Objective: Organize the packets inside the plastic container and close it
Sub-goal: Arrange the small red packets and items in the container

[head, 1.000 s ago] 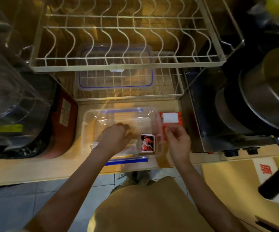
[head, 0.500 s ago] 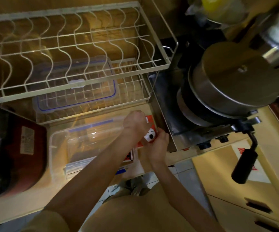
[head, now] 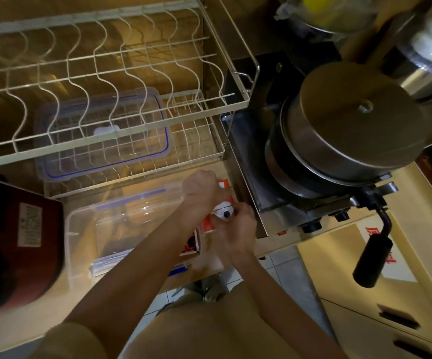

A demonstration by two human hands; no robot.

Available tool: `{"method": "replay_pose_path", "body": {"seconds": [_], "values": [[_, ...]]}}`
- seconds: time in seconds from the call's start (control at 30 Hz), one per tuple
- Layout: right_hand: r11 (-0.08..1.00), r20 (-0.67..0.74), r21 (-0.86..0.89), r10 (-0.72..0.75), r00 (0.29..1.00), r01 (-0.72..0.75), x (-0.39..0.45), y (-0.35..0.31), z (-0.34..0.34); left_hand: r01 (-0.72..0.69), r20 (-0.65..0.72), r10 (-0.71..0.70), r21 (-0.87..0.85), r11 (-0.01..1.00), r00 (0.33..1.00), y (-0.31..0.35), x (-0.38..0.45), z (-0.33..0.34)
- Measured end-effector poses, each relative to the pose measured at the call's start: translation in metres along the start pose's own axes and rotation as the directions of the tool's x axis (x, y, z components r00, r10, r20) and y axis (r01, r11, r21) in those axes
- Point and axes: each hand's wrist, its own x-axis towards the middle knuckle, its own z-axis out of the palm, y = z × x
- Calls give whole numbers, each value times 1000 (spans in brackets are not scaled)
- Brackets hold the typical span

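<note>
At the centre of the frame both hands meet over a stack of red-and-white packets (head: 218,216) lying on the bench (head: 274,244) just beside the right wall of the clear plastic container (head: 85,229). The right hand (head: 238,226) is curled around the near end of the stack; the left hand (head: 200,186) is closed over its far end, though how firmly cannot be told. One dark packet (head: 191,244) stands against the container's right wall, and flat clear sachets (head: 108,261) lie along its near side. The blue-sealed lid (head: 101,133) rests on the lower tier of the wire dish rack (head: 106,73), upper left of the frame.

The stack is best squared between both hands before it is lifted, then set upright beside the dark packet so the lid can seat flat — loose corners would likely foul the seal.

Compared with half a second ago, little has changed: the hands stay on the stack, and the view has barely shifted.
</note>
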Motion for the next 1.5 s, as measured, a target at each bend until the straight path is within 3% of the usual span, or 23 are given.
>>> {"method": "replay_pose_path", "body": {"seconds": [0.13, 0.27, 0.37, 0.57, 0.73, 0.87, 1.03, 1.27, 1.5], "values": [[995, 13, 80, 52, 999, -53, -2, -6, -8, 27, -54, -35, -143, 989, 998, -9, -12, -18], [995, 47, 100, 11, 999, -16, -1, -16, -19, 8, -49, -23, -295, 955, 999, -39, -26, -38], [994, 47, 110, -33, 998, 27, 1, -28, -23, -37, -60, 19, -325, 945, 998, -76, -37, -43], [990, 192, 121, -98, 977, 75, -8, -65, -16, 83, -16, -93, -325, 942, 996, -136, -43, -12], [987, 324, 34, -161, 932, 159, -25, -86, 24, 77, -57, -98, -287, 955, 994, -152, -44, 19], [966, 291, -33, -236, 927, 256, -33, -84, 59, 36, -79, -60, -271, 962, 995, -163, -39, 37], [929, 286, -265, -181, 941, 259, -30, -67, 89, -3, -117, -39, -346, 938, 992, -173, -37, 48], [880, 302, -426, -79, 950, 209, -23, -68, 101, -16, -115, -34, -407, 913, 993, -177, -41, 51], [811, 324, -512, -124, 938, 284, -20, -67, 101, -40, -142, -27, -449, 893, 989, -176, -44, 57]]}}
